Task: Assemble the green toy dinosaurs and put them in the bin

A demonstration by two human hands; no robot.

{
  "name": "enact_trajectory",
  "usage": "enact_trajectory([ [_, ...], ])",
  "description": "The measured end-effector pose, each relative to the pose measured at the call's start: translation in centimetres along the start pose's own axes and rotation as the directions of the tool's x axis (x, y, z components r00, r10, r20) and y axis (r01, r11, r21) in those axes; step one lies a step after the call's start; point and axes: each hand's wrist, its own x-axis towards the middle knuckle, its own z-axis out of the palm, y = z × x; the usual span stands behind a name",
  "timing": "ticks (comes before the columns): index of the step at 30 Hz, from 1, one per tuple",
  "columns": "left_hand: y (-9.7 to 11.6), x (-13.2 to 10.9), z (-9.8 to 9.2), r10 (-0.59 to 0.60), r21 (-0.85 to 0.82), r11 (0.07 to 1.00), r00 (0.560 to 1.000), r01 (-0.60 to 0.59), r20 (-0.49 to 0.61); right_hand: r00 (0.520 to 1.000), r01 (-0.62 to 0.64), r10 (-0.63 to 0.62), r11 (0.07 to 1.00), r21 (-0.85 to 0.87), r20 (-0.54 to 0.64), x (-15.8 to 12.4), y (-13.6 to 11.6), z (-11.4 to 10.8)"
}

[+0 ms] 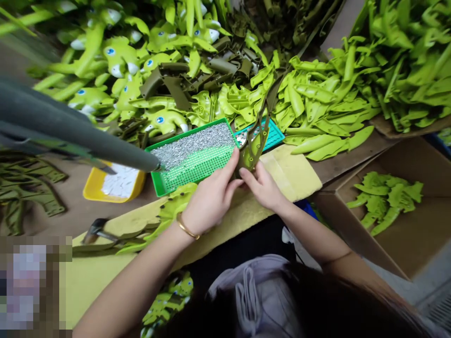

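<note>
Underneath, yellow felt point(289, 176) partly covers the workbench point(66, 216).

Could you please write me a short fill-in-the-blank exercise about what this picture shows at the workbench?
A gold bangle circles the ____ wrist. The left hand and right hand hold a dark olive plastic part beside the larger ____ tray of silver pieces. White pieces lie in a ____ tray.

Missing words: left; green; yellow.

Blurred: long grey rod point(70, 124), kind unreadable
Pixelated: lower-left corner patch point(31, 286)
Too small: silver bits point(193, 143)
Hidden: olive plastic piece point(252, 150), lower end behind fingers point(248, 176)
</note>
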Motion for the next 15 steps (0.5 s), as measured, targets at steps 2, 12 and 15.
enact_trajectory([
  [2, 0.0, -0.1, 0.7, 0.001, 0.054, 0.999, 1.000, 0.000, -0.022, 1.000, 0.019, -0.020, 0.999, -0.029, -0.007, -0.3, 0.2, 0.0],
  [12, 0.1, 2.4, 0.0, -0.132, -0.116, 0.983, 0.987, 0.141, 0.087, 0.977, 0.062, 0.011, 0.939, -0.338, 0.211, 2.8, -3.0, -7.2],
  [15, 0.0, 3.0, -0.6, -0.193, -0.163, 0.964, 0.973, 0.212, 0.126, 0.910, 0.153, -0.368, 0.728, -0.668, -0.193, 5.1, -7.3, -14.1],
])
